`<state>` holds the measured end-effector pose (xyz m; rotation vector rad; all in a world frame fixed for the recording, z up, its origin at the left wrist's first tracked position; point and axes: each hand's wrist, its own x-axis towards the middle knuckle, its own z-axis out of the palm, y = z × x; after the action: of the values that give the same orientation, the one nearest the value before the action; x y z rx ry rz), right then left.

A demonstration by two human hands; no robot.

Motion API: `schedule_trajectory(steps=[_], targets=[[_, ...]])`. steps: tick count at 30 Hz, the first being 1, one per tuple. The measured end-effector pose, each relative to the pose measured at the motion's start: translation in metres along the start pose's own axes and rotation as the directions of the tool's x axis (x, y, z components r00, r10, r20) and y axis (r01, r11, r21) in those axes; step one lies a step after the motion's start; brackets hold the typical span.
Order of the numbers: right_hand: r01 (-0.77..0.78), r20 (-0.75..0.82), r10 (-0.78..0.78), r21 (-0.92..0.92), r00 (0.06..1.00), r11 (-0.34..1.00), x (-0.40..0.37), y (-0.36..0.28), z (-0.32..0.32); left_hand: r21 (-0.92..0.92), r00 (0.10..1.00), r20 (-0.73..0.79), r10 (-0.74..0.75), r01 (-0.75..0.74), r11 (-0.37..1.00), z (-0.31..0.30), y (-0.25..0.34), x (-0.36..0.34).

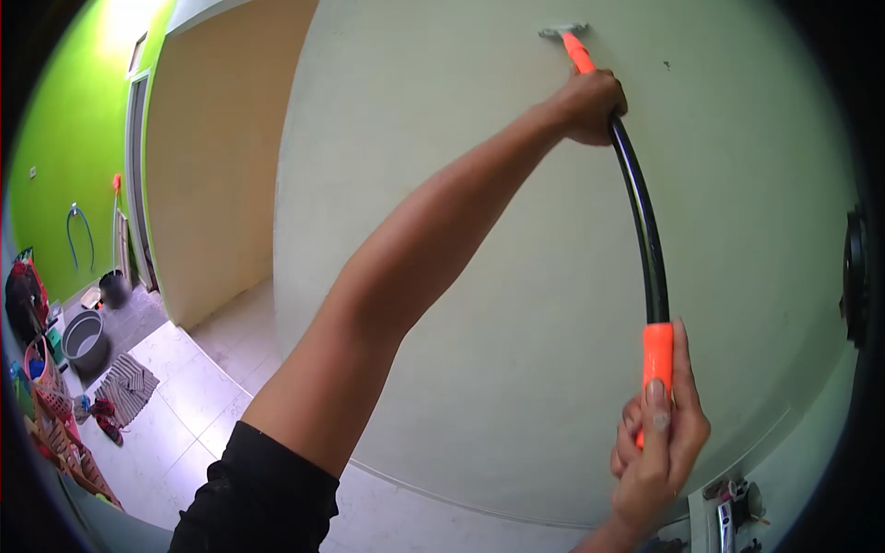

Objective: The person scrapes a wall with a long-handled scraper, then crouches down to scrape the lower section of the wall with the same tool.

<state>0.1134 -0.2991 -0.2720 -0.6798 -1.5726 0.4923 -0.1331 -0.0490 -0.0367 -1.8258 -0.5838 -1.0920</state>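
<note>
From where I sit, I have both hands on a long black pole [650,226] in front of a big pale wall [442,276]. The pole runs from near the top of my view down to the right, and it looks bent. My left hand [595,103] is up high, and its grip is narrow, wrapped around the pole just below the orange neck [578,52]. Above that neck is a flat gray head [563,31], up by the wall; I cannot tell if it touches. My right hand [662,433] is low and to the right, and its grip is closed around the orange end [658,350] of the pole, with the thumb on the front. A black sleeve [263,484] covers the top of my left arm. A small dark spot [666,64] is on the wall, to the right of the gray head. Far to the left, there is a bright green wall [69,138] with a blue hose [89,244] hanging on it. Below the hose, a round gray tub [85,341] sits near a striped mat [127,385] on the floor [189,396]. A pink basket [53,392] is to the left of the mat.
</note>
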Motion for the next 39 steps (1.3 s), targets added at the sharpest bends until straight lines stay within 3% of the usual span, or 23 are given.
schedule_trajectory(steps=[4,6,8,10,14,18,20,24,26,29,32,34,36,39], targets=[[0.048,0.122,-0.045,-0.022,0.991,0.999,-0.04,0.041,-0.017,0.037,0.998,-0.001,0.06,-0.06,0.998,0.01,0.036,-0.069],[0.005,0.126,-0.003,-0.019,0.992,1.0,-0.047,0.046,-0.004,-0.044,0.994,0.105,-0.009,0.014,0.999,0.007,0.04,-0.088],[-0.04,0.084,0.039,0.008,0.996,0.999,-0.032,0.036,0.014,0.052,1.0,-0.015,-0.001,0.002,0.999,0.012,0.016,-0.068],[-0.025,0.025,0.023,0.065,0.999,0.998,0.004,0.02,0.032,0.065,0.992,0.101,-0.071,0.065,0.996,-0.011,-0.007,-0.036],[0.028,0.084,-0.033,0.054,0.996,0.998,-0.005,0.013,0.029,0.085,0.998,0.046,-0.032,0.028,0.996,-0.015,-0.01,-0.049],[0.118,0.128,-0.111,-0.049,0.985,0.992,-0.099,0.102,0.035,0.222,0.965,0.261,-0.013,-0.047,0.974,-0.006,0.052,-0.145],[0.042,0.124,-0.037,-0.042,0.992,0.998,-0.135,0.113,0.045,-0.014,0.927,0.368,-0.072,0.083,0.996,-0.024,0.072,-0.176],[-0.044,0.102,0.04,0.035,0.994,0.998,-0.059,0.08,0.06,0.194,0.996,0.07,-0.046,0.032,0.981,-0.002,0.016,-0.134],[-0.075,0.119,0.069,0.046,0.99,0.996,-0.014,0.05,0.063,0.238,0.966,0.213,-0.144,0.092,0.967,-0.032,-0.009,-0.082],[-0.057,0.127,0.048,0.066,0.991,0.996,-0.002,0.026,0.061,0.278,0.946,0.281,-0.16,0.08,0.957,-0.047,-0.017,-0.064],[-0.101,0.161,0.084,0.103,0.983,0.99,-0.041,0.046,0.053,0.272,0.953,0.269,-0.136,0.061,0.96,-0.041,0.012,-0.111],[-0.117,0.168,0.091,0.153,0.982,0.981,-0.084,0.094,0.06,0.274,0.95,0.289,-0.122,0.04,0.961,-0.024,0.033,-0.159],[-0.174,0.196,0.139,0.172,0.971,0.969,-0.115,0.099,0.071,0.072,0.94,0.311,-0.14,0.123,0.99,-0.033,0.064,-0.202],[-0.207,0.205,0.168,0.185,0.964,0.961,-0.128,0.096,0.086,0.151,0.937,0.325,-0.124,0.078,0.986,-0.037,0.054,-0.212]])
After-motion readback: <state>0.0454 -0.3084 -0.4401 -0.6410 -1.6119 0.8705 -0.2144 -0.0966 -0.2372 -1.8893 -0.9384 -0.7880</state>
